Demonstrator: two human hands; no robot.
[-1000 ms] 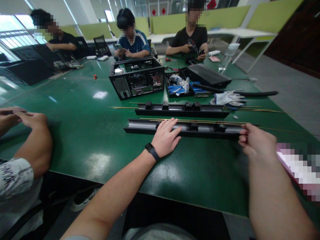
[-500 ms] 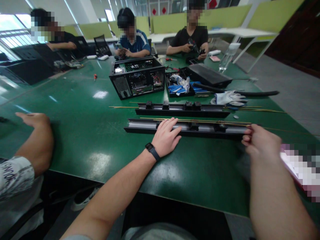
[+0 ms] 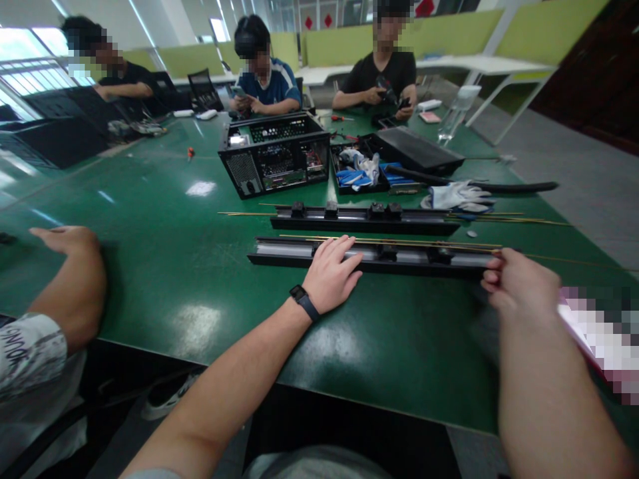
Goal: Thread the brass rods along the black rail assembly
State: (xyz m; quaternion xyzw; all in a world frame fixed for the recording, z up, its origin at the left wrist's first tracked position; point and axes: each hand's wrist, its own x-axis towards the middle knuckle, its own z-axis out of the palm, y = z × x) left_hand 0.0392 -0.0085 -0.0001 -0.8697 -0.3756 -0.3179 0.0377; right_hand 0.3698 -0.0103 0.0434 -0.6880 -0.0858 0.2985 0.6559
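A long black rail (image 3: 409, 261) with silver inserts lies across the green table (image 3: 200, 266) in front of me. My left hand (image 3: 332, 273), with a black wristband, rests flat on the rail's middle, fingers stretched out. My right hand (image 3: 519, 283) pinches the right end of a thin brass rod (image 3: 399, 242) that runs along the rail's top. A second black rail (image 3: 364, 218) lies parallel just behind, with more brass rods (image 3: 499, 217) beside it.
An open black computer case (image 3: 273, 154) stands behind the rails, a tray of blue-and-white gloves (image 3: 357, 171) and a flat black panel (image 3: 417, 150) to its right. White gloves (image 3: 456, 196) lie near a black hose (image 3: 499, 186). A co-worker's arm (image 3: 74, 279) rests at left; three people sit at the far side.
My right hand has slid slightly right along the rod. The co-worker at left has drawn their hands apart; only one hand now lies on the table.
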